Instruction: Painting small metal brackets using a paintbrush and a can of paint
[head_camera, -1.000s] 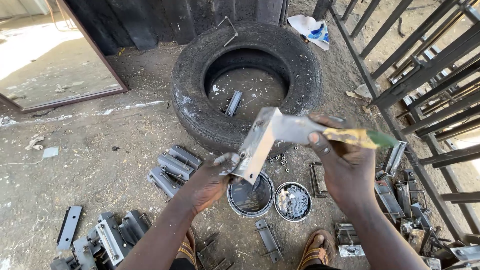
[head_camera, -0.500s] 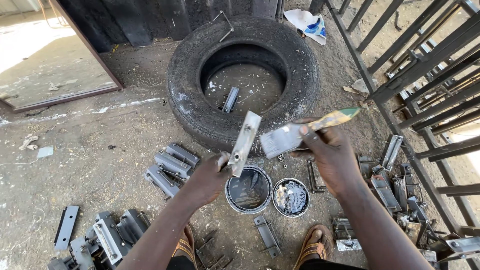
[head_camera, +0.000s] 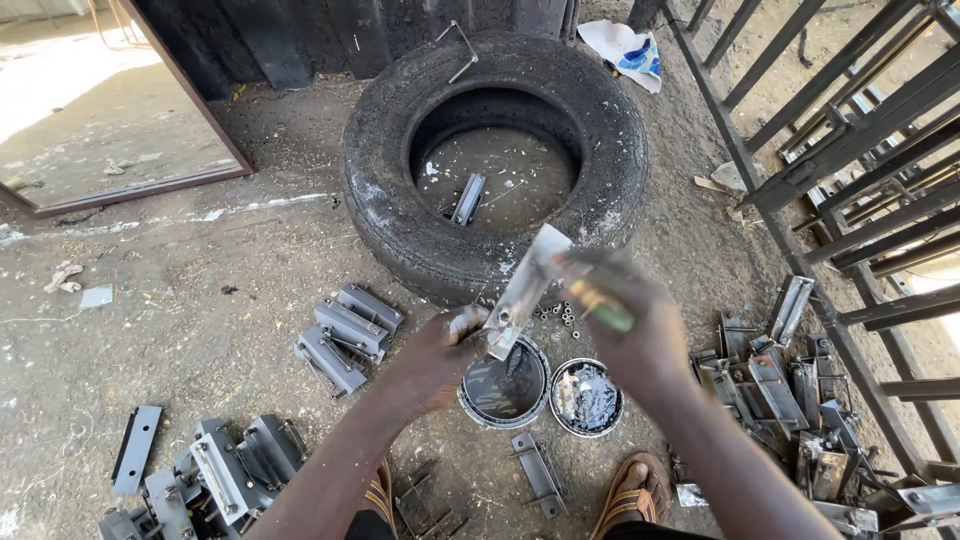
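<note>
On the left of the dirt floor (head_camera: 200, 300) lie heaps of grey-painted metal brackets (head_camera: 350, 325), a second heap (head_camera: 220, 480) lower near the corner. The person's left hand (head_camera: 440, 355) has its fingers closed around the lower end of a flat grey metal bracket piece (head_camera: 525, 290), which is held tilted in the air just above the round tin of dark grey paint (head_camera: 505, 385). Beside that tin stands a second round tin with silver-white lumpy contents (head_camera: 587, 397). Behind them lies the big black rubber tyre (head_camera: 400, 230), with one grey piece (head_camera: 467, 198) inside its ring. The right hand (head_camera: 630, 330) grips a brush with a green handle (head_camera: 600, 305); it is blurred, and the bristles seem to touch the bracket piece. The step in hand looks to be the painting of this piece. The next move probably needs the piece turned so its bare faces meet the brush. On the right, unpainted rusty metal parts (head_camera: 780, 380) wait beside the dark metal gate frame (head_camera: 850, 160).
</note>
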